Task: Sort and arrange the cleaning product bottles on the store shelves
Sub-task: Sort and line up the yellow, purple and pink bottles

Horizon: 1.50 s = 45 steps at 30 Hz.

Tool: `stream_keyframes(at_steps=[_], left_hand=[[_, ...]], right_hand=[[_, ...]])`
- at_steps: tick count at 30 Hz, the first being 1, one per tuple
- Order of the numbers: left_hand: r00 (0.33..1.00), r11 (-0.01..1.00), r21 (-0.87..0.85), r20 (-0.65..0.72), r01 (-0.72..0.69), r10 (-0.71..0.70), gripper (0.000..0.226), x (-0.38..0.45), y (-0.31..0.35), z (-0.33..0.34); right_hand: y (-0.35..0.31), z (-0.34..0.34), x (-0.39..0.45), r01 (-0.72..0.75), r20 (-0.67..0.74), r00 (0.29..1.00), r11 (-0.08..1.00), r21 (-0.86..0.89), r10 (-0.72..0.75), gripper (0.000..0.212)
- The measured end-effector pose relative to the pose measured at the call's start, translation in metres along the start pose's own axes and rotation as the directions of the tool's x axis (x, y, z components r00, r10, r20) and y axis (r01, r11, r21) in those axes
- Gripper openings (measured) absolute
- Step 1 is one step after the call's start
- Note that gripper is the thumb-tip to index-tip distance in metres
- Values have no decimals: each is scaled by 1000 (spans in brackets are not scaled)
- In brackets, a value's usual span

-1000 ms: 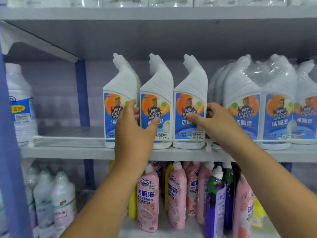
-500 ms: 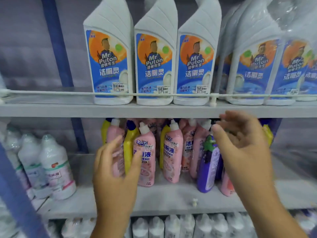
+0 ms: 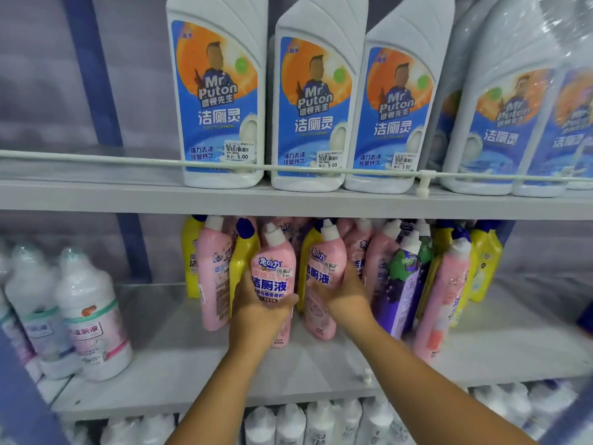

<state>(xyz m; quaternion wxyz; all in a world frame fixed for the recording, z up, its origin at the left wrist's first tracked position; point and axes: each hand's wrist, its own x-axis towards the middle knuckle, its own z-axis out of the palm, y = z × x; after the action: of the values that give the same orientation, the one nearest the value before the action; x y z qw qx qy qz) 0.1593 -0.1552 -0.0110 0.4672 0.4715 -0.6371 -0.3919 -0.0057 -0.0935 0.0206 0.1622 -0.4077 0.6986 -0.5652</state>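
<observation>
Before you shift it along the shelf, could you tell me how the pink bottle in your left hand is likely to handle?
The pink bottle is tall and narrow, so it probably tips easily. Its glossy plastic may slip in the left hand. Crowded neighbours could topple with it.

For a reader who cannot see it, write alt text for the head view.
Two hands each grip a pink bottle, left hand on the left pink bottle, right hand on the right pink bottle, among yellow, pink and purple bottles on the middle shelf. White toilet-cleaner bottles stand above.

One head-worn view looks forward and slightly down, close to the middle shelf (image 3: 224, 377), fingers (image 3: 345, 279) centred.
</observation>
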Motion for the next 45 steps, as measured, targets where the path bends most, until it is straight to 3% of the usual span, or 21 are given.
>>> stream_keyframes(at_steps=[3,8,14,18,21,27,33,41,43,45], left_hand=[[995,998,18,82,52,-54,70,8,-8,2],[995,997,-77,98,30,-22,49,-18,-32,-9],[997,1000,-28,82,0,2,51,-41,-39,-14],[994,1000,5,106,-29,29,44,-48,-19,-10],[994,1000,1,105,1,-1,32,-57,-7,-8],[998,988,-138,20,68,-66,35,-126,24,6],[995,960,-272,90,59,-36,57,-192,76,94],[988,959,-274,150,64,-23,46,-228,106,261],[991,961,-270,129,67,-33,39,-226,107,294],[993,973,-222,111,56,-32,45,-223,114,324]], right_hand=[[8,5,2,-33,6,999,999,21,33,32],[13,-12,-22,-74,70,995,997,31,72,40],[20,-6,-53,-46,40,998,996,72,43,50],[15,-17,-72,-31,6,1000,996,78,30,45],[3,-45,-91,-13,24,1000,988,156,10,42],[-1,-133,-106,-26,95,995,962,273,0,42],[49,-240,-100,-61,90,995,954,295,36,43],[139,-372,-35,-19,-154,986,968,250,59,34],[156,-391,-15,-25,-159,985,973,229,63,35],[169,-401,1,-34,-156,985,978,205,67,38]])
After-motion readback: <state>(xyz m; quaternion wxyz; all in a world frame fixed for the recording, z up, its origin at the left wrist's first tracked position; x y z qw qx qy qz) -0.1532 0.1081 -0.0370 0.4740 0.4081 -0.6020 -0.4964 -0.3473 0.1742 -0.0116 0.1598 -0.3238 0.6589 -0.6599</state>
